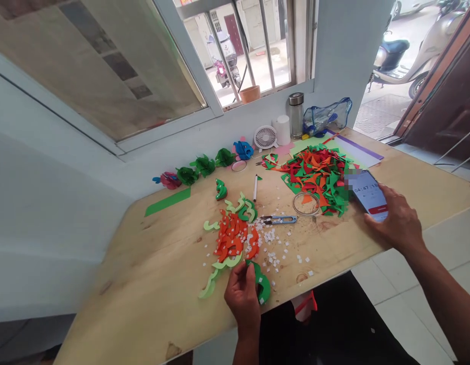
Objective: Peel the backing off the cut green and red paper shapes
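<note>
My right hand (400, 223) is wrapped round a smartphone (367, 195), its lit screen showing a running clock and a red button. The phone is tilted above the table's right side. Near the front edge, my left hand (242, 291) is closed in a pinch at the upper end of a green curved piece (264, 289) dotted with small white squares. Just beyond it lie orange curved pieces (230, 235) with similar squares, among pale green wavy strips (210, 284). White squares (272, 248) are scattered to their right, close to blue-handled thread snips (278, 219).
A heap of red, orange and green scraps (318, 172) covers the back right, with a tape ring (306, 203) before it. A marker (255, 187) lies mid-table. Folded green figures (204, 165), a small fan (265, 137) and a glass bottle (296, 115) line the wall.
</note>
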The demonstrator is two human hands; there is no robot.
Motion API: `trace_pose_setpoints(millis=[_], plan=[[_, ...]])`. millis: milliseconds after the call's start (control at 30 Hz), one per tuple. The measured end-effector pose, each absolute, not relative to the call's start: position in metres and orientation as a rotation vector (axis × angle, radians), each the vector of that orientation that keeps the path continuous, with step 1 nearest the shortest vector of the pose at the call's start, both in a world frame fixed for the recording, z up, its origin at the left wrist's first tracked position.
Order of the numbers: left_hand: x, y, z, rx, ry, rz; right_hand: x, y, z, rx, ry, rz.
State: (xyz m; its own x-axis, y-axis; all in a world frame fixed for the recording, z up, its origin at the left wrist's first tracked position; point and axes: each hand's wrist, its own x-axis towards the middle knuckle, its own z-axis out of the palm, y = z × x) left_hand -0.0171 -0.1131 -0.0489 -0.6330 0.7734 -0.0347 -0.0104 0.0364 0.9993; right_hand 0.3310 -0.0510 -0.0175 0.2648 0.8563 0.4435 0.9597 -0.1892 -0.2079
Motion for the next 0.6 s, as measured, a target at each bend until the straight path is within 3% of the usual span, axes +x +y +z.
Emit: trace_pose_setpoints(millis=[600], plan=[[-0.013, -0.110, -0.040, 0.739, 1.666, 1.740, 0.347, -0.049, -0.019, -2.094, -1.817, -0.153]])
